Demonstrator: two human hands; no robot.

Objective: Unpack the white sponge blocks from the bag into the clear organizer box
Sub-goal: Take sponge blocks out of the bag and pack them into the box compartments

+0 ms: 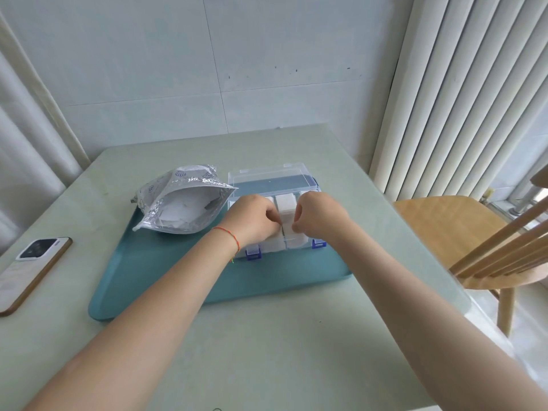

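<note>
The clear organizer box (267,176) with blue latches stands open on a teal tray (166,262), its lid tilted back. Several white sponge blocks (285,203) fill its compartments. Both my hands are over the box's front half. My left hand (252,218) and my right hand (318,216) have curled fingers and pinch a white block (287,221) between them in the middle compartment. The silver foil bag (184,203) lies open on the tray to the left of the box, with white blocks visible inside it.
A phone (32,269) lies face down near the table's left edge. A wooden chair (462,232) stands at the right of the table. A wall and vertical blinds close off the far side.
</note>
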